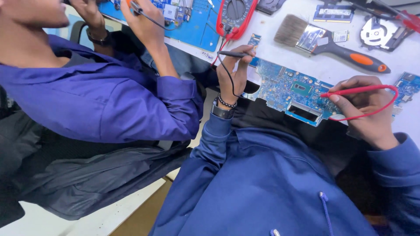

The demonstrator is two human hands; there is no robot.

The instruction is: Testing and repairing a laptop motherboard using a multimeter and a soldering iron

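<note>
Probing looks under way, not finished: the left hand (232,74) grips the black probe (234,54) and the right hand (365,107) pinches the red probe (350,91) over the blue circuit board (291,89) at the worktop's (332,65) near edge.

The left hand (234,74) is pinching a black probe (234,54) just left of the blue circuit board (291,89) on the bench (328,65). The right hand (365,107) is pressing a red probe (345,92) onto the board's right part. A paintbrush (323,41) is lying beyond the board.
</note>
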